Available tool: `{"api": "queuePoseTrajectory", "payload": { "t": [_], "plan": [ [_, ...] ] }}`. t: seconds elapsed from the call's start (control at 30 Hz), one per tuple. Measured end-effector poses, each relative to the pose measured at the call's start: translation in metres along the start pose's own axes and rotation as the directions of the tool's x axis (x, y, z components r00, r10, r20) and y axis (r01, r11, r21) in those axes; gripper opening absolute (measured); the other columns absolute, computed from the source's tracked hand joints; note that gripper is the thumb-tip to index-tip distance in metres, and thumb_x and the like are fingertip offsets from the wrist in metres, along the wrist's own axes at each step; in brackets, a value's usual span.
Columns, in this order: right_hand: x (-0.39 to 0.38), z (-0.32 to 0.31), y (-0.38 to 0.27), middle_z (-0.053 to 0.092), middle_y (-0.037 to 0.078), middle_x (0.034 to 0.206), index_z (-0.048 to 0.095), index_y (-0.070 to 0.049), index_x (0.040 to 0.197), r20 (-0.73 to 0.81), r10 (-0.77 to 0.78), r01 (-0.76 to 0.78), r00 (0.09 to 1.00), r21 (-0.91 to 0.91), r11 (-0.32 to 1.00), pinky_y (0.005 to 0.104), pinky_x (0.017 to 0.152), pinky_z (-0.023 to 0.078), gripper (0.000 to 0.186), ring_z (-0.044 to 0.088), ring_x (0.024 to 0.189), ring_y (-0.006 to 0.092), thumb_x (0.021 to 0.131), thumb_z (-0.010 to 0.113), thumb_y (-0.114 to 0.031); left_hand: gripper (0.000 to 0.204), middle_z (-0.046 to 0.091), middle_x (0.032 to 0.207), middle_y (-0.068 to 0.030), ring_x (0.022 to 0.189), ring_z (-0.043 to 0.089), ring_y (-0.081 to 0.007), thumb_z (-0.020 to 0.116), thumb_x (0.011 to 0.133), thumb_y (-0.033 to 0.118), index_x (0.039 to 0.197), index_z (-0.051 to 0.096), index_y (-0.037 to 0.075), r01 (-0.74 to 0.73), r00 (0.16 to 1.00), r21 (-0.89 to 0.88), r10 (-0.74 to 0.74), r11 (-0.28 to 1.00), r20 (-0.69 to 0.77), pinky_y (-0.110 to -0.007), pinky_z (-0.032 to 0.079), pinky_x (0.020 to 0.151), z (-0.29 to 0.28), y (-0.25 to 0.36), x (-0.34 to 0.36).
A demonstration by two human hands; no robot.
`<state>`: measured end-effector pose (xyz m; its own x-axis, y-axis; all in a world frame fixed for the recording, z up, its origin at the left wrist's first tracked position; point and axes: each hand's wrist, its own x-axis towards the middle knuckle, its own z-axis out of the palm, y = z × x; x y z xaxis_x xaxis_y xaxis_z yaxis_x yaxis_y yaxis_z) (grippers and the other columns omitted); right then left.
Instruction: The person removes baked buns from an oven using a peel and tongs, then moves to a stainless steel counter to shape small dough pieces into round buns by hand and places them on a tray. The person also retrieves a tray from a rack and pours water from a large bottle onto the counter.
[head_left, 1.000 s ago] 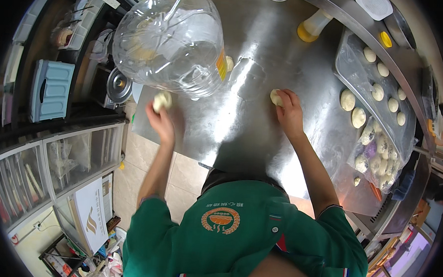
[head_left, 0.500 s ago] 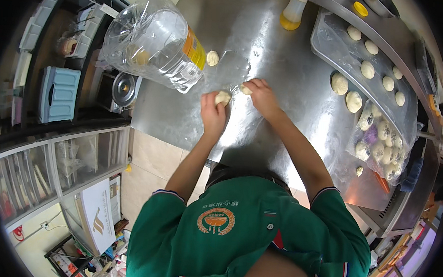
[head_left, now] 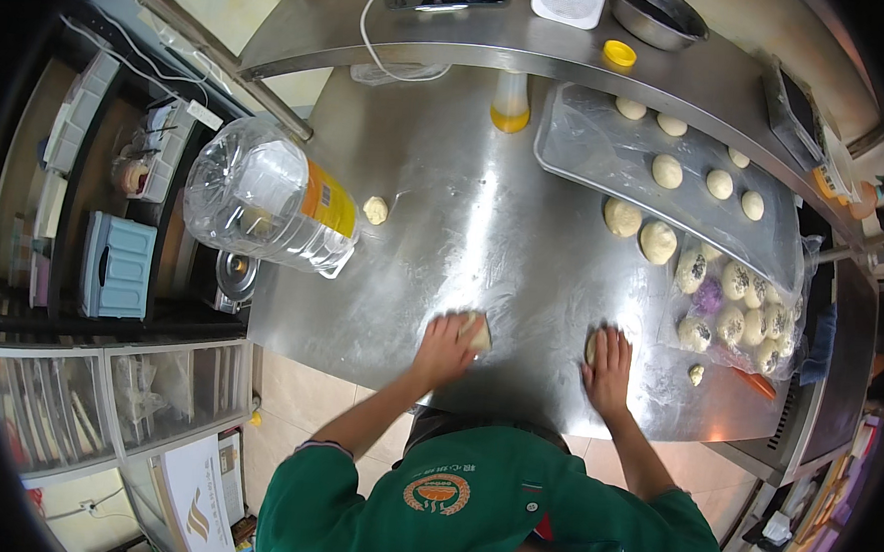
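Observation:
My left hand (head_left: 444, 350) is at the front of the steel worktable (head_left: 413, 264), its fingers closed on a pale piece of dough (head_left: 478, 335) that shows at the thumb side. Farther right, my right hand (head_left: 609, 370) is bent over another piece of dough (head_left: 591, 348); only a sliver of it shows beside the fingers. Both hands are low over the steel. A small dough ball (head_left: 375, 211) lies alone at the left, beside a big clear plastic jug (head_left: 266, 195) on its side. Two larger dough balls (head_left: 622, 217) sit near the tray.
A film-covered tray (head_left: 589, 149) with several dough balls stands at the back right. Before it, seeded dough balls (head_left: 735, 281) lie under plastic. A bottle of yellow liquid (head_left: 511, 105) stands below the steel shelf (head_left: 454, 55). A dough scrap (head_left: 696, 373) lies near an orange-handled tool (head_left: 756, 383).
My hands were close together in the middle, each with dough. They have moved apart and nearer the front edge, the right one far to the right. The view has tilted up, showing the shelf.

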<state>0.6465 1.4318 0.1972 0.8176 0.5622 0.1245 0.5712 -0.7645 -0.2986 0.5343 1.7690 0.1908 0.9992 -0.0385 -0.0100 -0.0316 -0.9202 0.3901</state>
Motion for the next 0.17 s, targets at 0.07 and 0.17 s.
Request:
{"api": "queuePoseTrajectory", "payload": {
  "t": [0.07,0.17],
  "plan": [
    [0.044,0.021,0.019,0.033,0.021,0.159,0.042,-0.005,0.150,-0.012,0.049,-0.050,0.999,-0.046,0.998,0.0613,0.119,0.020,0.065,0.029,0.147,0.0439,0.093,0.064,-0.026,0.067,0.050,0.136,-0.0177,0.120,0.049,-0.0338,0.072,0.085,0.036,0.144,0.052,0.012,-0.124,0.975,0.090,0.139,0.988,-0.174,-0.049,0.037,0.104,0.010,-0.015,0.056],
    [0.109,0.043,0.012,0.033,0.019,0.160,0.043,-0.011,0.151,-0.189,0.233,-0.249,0.954,-0.067,0.966,0.0594,0.120,0.017,0.063,0.025,0.148,0.0433,0.096,0.060,-0.035,0.068,0.032,0.159,-0.0193,0.143,0.033,-0.0429,0.071,0.086,0.043,0.145,0.050,0.016,-0.091,0.945,0.031,0.096,0.995,-0.314,-0.050,0.024,0.121,0.026,0.008,0.136]
  ]
}}
